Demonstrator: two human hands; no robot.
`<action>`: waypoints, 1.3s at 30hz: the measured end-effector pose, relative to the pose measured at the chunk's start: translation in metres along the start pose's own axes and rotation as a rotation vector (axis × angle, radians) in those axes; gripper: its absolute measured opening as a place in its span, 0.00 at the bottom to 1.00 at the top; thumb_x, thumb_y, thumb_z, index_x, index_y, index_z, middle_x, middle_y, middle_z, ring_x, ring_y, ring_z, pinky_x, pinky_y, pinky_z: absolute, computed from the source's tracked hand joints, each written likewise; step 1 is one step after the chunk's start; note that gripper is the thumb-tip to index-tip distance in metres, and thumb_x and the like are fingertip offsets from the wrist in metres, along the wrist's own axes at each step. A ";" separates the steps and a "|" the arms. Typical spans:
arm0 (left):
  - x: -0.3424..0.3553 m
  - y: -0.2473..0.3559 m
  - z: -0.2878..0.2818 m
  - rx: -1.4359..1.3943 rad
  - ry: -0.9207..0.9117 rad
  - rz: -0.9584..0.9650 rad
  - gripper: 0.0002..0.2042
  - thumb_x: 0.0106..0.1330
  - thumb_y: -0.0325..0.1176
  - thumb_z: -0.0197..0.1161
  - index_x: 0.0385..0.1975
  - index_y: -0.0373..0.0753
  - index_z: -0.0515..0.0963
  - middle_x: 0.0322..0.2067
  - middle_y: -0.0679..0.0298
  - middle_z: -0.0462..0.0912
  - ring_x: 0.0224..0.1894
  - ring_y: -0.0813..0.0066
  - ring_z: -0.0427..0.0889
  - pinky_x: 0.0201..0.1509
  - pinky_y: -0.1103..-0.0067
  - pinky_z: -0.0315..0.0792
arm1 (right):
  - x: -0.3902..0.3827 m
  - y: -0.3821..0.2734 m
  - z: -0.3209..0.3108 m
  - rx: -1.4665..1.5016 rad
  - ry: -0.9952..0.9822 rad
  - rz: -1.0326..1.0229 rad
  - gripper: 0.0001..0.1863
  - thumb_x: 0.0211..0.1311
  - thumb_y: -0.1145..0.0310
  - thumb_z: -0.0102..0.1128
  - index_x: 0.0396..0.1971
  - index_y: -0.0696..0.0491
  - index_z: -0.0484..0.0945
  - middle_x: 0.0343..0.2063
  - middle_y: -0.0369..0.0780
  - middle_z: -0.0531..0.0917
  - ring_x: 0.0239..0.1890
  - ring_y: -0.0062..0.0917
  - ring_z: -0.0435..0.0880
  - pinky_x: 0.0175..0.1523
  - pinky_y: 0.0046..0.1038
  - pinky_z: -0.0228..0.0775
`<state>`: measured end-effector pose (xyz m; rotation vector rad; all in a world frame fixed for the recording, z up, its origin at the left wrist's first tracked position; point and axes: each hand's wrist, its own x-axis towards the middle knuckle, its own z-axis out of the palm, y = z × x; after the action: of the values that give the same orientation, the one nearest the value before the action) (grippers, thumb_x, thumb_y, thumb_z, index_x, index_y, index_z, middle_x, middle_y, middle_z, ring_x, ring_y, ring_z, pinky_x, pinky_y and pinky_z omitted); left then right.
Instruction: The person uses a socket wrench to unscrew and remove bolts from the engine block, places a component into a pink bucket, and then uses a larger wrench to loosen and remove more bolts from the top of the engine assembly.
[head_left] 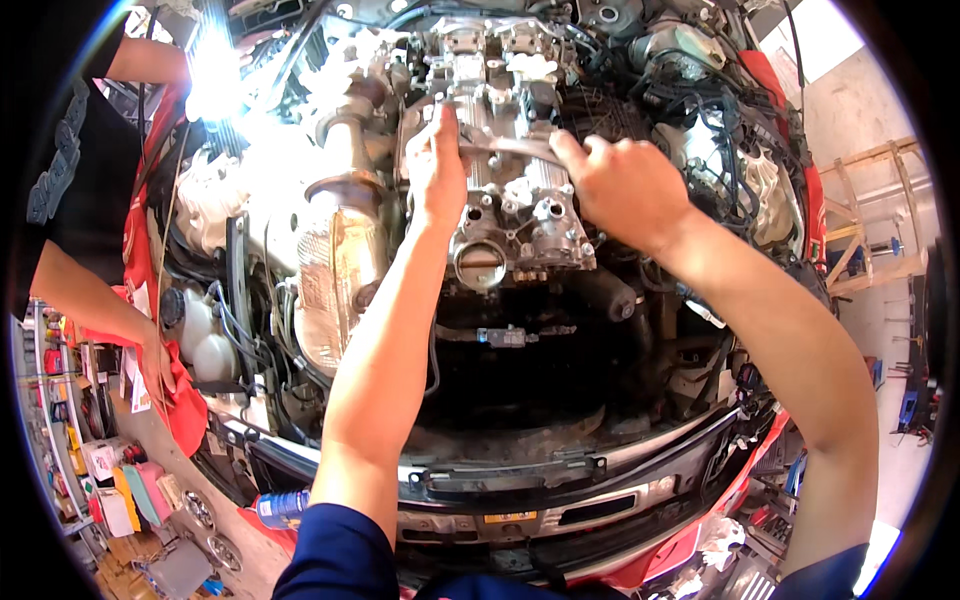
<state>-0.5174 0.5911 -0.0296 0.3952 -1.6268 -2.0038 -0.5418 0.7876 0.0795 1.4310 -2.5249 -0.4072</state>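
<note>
Over the engine's bare metal top I hold a long, slim metal tool, slightly blurred, which looks like a wrench handle. My right hand is closed round its right end. On the left, my left hand is closed at the other end, its fingers partly hidden. The tool lies crosswise over the cylinder head, and I cannot see what its end fits on. A round opening faces me at the engine's front.
A heat-shielded exhaust part stands left of the engine. A loose cable connector hangs over the dark bay in front. Beyond the left fender, with its red cover, a person in black stands beside a very bright lamp. A blue can sits near the bumper.
</note>
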 end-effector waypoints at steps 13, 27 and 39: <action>-0.008 -0.032 -0.016 0.284 0.029 0.237 0.22 0.72 0.55 0.50 0.22 0.43 0.64 0.18 0.74 0.61 0.21 0.86 0.56 0.24 0.82 0.52 | 0.122 0.090 0.073 -0.040 0.332 -0.415 0.15 0.64 0.68 0.51 0.50 0.46 0.71 0.40 0.40 0.82 0.43 0.33 0.83 0.45 0.33 0.79; 0.000 0.009 0.000 0.105 -0.388 0.074 0.36 0.64 0.71 0.33 0.33 0.37 0.68 0.20 0.73 0.59 0.22 0.84 0.54 0.27 0.83 0.53 | 0.134 0.088 0.042 0.000 0.381 -0.067 0.17 0.64 0.61 0.55 0.51 0.49 0.75 0.52 0.38 0.79 0.60 0.30 0.74 0.69 0.41 0.53; 0.007 -0.044 -0.004 -0.032 -0.493 -0.150 0.31 0.71 0.65 0.35 0.23 0.41 0.67 0.19 0.69 0.70 0.21 0.81 0.61 0.28 0.81 0.53 | -0.033 -0.003 -0.022 0.476 -0.326 0.240 0.17 0.63 0.65 0.51 0.47 0.61 0.69 0.25 0.48 0.83 0.27 0.40 0.85 0.33 0.40 0.78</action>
<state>-0.5307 0.5901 -0.0724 0.0040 -1.8916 -2.3703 -0.5158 0.8114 0.0975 1.2507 -3.1741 0.0121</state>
